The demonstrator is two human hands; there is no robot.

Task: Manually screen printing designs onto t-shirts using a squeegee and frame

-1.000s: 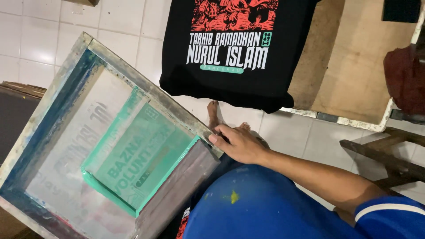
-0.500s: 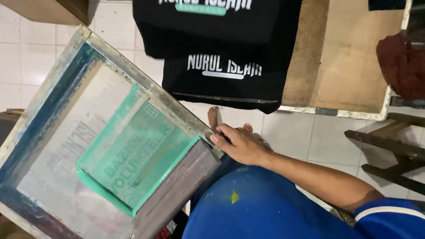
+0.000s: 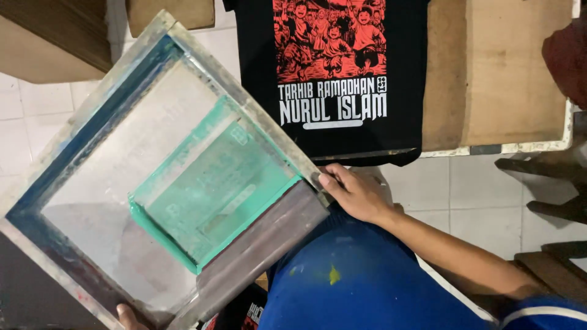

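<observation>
Right hand [image 3: 354,192] still gripping the screen frame [image 3: 153,177], now tilted nearer the black shirt [image 3: 333,79].

Left hand [image 3: 125,316]: only fingertips show at seven o'clock, the rest cut off by the bottom edge. Black shirt [image 3: 342,79]: top cropped at twelve o'clock. Screen frame [image 3: 165,177]: bottom-left corner cut off at the picture's edges.

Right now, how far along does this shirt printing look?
Done: the black shirt on the wooden board already carries a red picture and white lettering. In hand: the right hand grips the screen frame at its corner, tilted off the shirt; left fingers show at its lower edge. Left: green ink remains on the mesh.
</observation>
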